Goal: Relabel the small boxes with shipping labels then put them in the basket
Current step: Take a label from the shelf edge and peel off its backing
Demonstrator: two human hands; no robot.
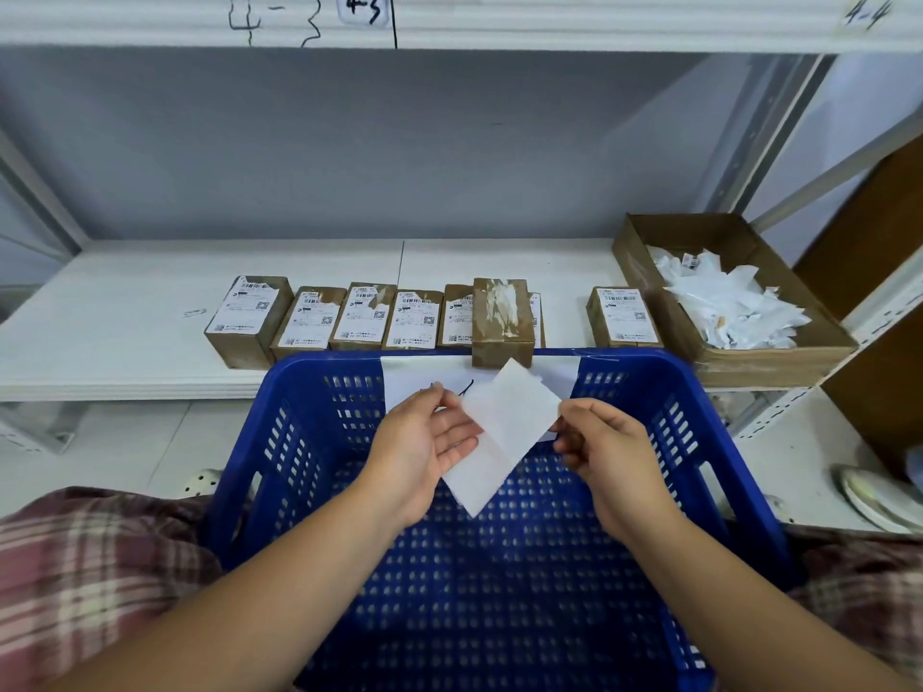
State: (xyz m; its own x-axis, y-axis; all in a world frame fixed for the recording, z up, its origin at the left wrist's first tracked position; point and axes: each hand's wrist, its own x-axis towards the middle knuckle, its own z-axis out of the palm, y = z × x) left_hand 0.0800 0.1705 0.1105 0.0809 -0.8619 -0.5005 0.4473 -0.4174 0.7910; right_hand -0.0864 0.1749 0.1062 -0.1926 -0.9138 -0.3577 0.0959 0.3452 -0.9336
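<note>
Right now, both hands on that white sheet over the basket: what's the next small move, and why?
Probably peel the white label from its backing, right hand pulling the pinched corner while the left hand steadies the sheet. The bare box by the far rim of the blue basket shows only torn residue on top, so it seems to be waiting for this label.

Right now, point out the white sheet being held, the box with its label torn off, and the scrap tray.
white sheet [504, 432]: head view, its middle.
box with its label torn off [501, 317]: head view, top face.
scrap tray [769, 369]: head view, front wall.
</note>
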